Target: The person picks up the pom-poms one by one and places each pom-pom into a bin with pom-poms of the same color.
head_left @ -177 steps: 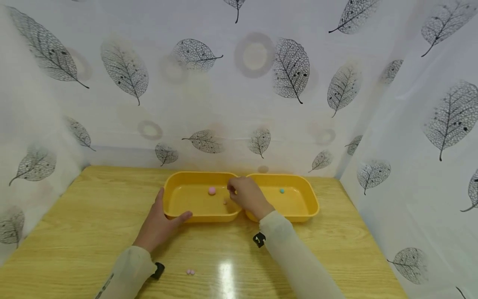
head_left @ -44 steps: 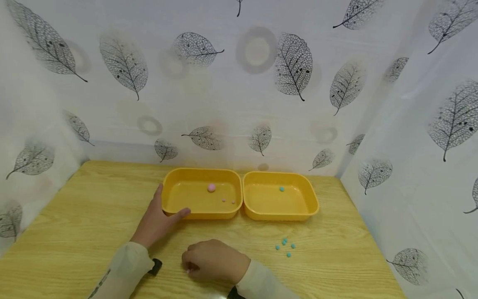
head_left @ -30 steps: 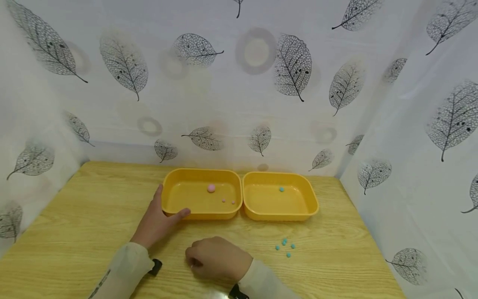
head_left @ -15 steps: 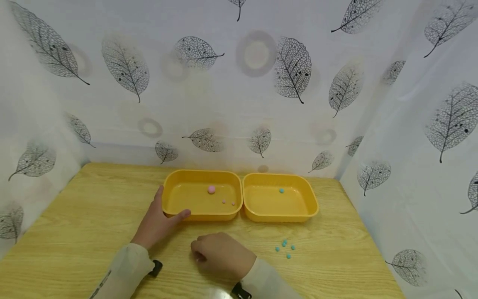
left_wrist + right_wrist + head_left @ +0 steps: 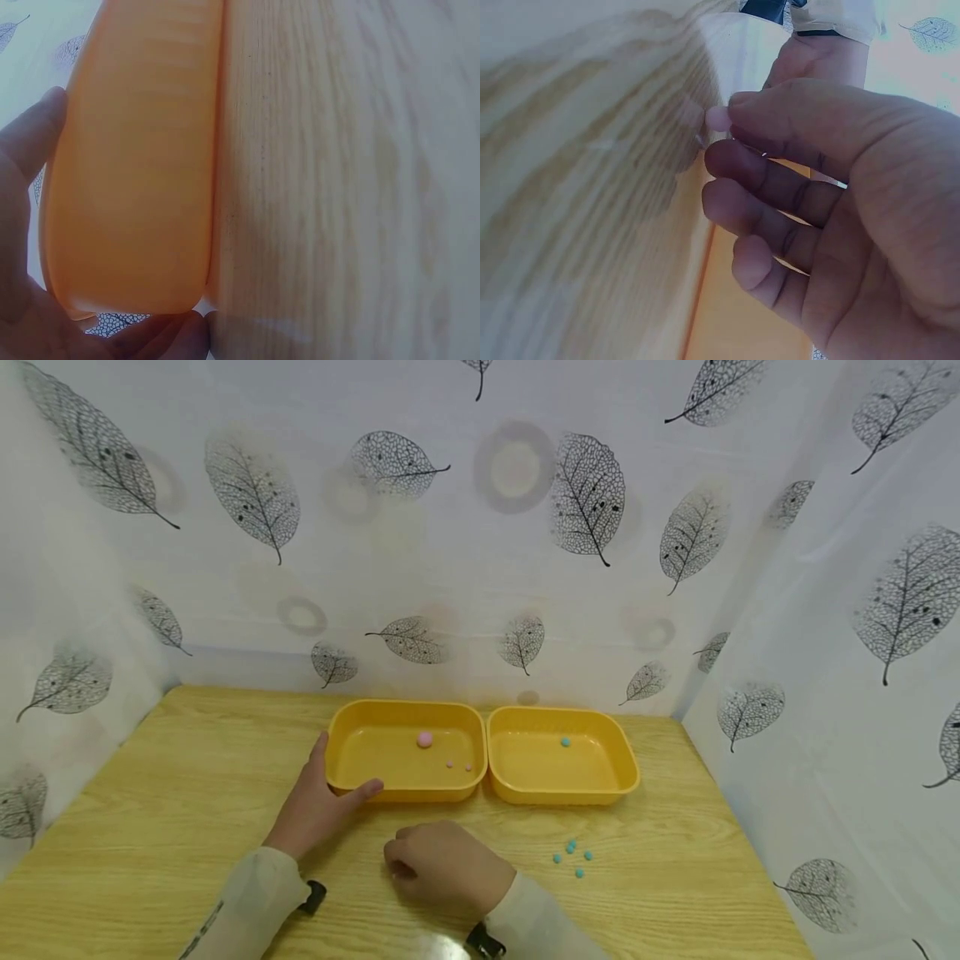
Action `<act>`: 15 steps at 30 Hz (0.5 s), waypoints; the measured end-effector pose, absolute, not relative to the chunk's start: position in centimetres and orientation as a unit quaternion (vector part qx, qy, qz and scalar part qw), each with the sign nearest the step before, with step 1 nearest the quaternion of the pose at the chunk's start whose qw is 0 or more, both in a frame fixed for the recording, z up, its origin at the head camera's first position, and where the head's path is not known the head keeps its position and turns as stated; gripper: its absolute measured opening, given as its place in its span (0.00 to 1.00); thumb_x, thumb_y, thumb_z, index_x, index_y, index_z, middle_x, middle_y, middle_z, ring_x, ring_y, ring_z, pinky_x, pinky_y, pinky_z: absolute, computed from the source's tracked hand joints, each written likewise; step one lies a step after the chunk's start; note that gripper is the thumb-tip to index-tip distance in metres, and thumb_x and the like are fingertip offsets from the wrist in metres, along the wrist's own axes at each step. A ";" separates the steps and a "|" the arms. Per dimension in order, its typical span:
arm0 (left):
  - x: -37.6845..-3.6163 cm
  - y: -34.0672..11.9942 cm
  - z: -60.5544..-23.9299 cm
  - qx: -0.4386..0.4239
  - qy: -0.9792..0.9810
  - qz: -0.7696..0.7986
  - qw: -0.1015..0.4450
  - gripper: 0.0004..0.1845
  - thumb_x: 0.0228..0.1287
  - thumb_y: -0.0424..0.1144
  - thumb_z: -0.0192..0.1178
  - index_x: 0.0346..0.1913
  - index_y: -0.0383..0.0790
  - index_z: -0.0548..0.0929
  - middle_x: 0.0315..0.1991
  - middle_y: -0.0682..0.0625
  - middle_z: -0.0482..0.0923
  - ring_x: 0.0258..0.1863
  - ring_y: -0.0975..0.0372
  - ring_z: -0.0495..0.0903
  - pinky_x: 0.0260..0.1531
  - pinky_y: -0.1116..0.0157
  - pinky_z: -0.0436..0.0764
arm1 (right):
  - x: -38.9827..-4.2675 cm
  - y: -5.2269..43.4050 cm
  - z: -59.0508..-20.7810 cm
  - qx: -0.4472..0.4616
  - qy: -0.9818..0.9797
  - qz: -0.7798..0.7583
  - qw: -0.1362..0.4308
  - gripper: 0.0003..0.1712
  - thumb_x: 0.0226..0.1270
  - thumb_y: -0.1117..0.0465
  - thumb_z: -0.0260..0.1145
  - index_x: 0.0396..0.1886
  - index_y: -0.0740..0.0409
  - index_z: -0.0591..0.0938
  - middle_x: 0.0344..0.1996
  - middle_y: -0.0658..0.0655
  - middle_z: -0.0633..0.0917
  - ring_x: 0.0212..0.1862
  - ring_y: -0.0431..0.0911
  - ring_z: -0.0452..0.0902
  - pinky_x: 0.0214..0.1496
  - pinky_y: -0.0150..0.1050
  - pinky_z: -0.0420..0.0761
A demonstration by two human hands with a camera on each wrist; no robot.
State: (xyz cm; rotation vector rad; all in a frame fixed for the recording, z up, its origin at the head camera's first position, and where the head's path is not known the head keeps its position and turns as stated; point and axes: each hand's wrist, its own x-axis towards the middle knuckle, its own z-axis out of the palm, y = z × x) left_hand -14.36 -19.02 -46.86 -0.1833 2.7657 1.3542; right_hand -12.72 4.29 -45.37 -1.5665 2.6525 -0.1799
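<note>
A pink bead (image 5: pixel 718 118) is pinched at the fingertips of the right hand (image 5: pixel 444 870), just above the wooden table (image 5: pixel 150 827).

The near left corner of the left yellow tray (image 5: pixel 360 789) is gripped by the left hand (image 5: pixel 315 806). Three pink beads (image 5: pixel 425 740) are seen inside that tray; teal beads (image 5: pixel 572 856) are scattered on the table before the right tray (image 5: pixel 622 777).

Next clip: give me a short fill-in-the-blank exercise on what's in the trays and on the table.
1. The left hand grips the ___ yellow tray.
2. The right tray holds one ___ bead.
3. The loose teal beads lie on the ___.
4. The right hand hovers over the ___.

Missing words: left; teal; table; table
</note>
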 end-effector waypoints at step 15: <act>-14.6 -19.2 -47.3 -0.058 0.896 0.440 0.025 0.70 0.60 0.72 0.65 0.83 0.45 0.26 0.83 0.32 0.39 0.79 0.35 0.50 0.73 0.35 0.56 | -13.2 4.7 -44.9 -0.483 0.867 -0.106 0.060 0.06 0.71 0.55 0.69 0.33 0.39 0.82 0.24 0.34 0.77 0.24 0.29 0.67 0.29 0.23 0.67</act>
